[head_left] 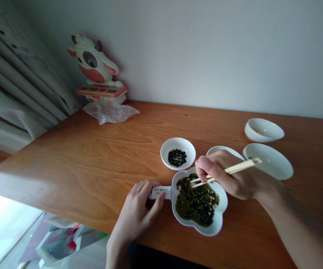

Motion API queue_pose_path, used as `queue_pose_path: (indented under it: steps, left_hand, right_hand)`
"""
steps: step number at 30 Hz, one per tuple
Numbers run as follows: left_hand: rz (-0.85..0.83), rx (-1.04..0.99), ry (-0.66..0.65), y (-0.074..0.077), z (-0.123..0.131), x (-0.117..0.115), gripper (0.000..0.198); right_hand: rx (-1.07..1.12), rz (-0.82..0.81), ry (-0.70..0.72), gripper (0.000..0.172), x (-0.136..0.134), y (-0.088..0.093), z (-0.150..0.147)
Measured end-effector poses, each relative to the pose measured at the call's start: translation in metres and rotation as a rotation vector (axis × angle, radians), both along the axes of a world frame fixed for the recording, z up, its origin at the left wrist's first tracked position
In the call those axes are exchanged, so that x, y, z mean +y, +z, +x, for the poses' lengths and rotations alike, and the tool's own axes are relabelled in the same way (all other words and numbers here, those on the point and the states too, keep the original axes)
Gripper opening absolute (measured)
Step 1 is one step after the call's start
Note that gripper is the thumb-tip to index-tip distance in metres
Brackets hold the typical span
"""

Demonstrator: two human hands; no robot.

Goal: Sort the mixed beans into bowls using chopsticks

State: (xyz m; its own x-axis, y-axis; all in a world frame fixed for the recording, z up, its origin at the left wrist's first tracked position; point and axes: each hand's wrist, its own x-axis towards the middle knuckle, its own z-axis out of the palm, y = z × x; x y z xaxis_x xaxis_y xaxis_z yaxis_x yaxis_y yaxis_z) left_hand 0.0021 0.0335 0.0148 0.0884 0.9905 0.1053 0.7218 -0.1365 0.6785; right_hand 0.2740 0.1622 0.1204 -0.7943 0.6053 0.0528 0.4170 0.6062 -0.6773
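My left hand [140, 207] is closed round the labelled handle of a white, flower-shaped dish [216, 225] with a purple edge. Mixed beans [196, 203], green, black and some pale, lie spread inside it. My right hand [228, 173] grips a pair of wooden chopsticks [241, 166], their tips down among the beans at the dish's upper left. Just behind the dish stands a round white bowl [164, 155] with black beans [177, 157] in it. Another white bowl [224, 148] is partly covered by my right hand.
Two more white bowls stand at the right, one farther back [270, 130] and one nearer [273, 164] with a few dark bits. A cow-shaped toy keyboard [101, 71] and a crumpled plastic bag [111, 111] sit at the back left. The wooden table [94, 157] meets the wall behind.
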Motion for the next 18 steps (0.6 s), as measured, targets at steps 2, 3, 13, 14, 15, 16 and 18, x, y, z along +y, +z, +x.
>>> queue_pose_path:
  steps: [2,3,13,14,15,16,18]
  left_hand:
    - [-0.001,-0.001,0.000,0.0006,0.0003,0.0000,0.022]
    - [0.001,-0.001,0.000,0.0008,0.0004,-0.0001,0.022]
    - [0.022,0.012,0.010,-0.0009,0.0003,-0.0007,0.020]
    - [0.020,0.006,0.009,-0.0008,0.0002,-0.0005,0.020]
    - [0.019,0.001,0.010,-0.0005,0.0001,-0.0004,0.019]
    - [0.017,-0.003,0.005,-0.0003,0.0001,-0.0003,0.019]
    - [0.013,-0.005,0.005,-0.0001,0.0000,-0.0004,0.019]
  right_hand:
    - [-0.006,0.018,0.006,0.070,0.0007,-0.0004,-0.0004]
    - [-0.009,0.027,0.007,0.070,0.0011,-0.0007,-0.0007]
    - [-0.032,0.009,0.027,0.069,0.0013,-0.0020,-0.0018]
    - [-0.031,-0.003,0.019,0.068,0.0012,-0.0019,-0.0015]
    - [-0.029,-0.016,0.011,0.068,0.0011,-0.0018,-0.0010]
    - [-0.029,-0.028,0.007,0.068,0.0011,-0.0017,-0.0004]
    - [-0.031,-0.039,0.006,0.068,0.0014,-0.0014,0.0011]
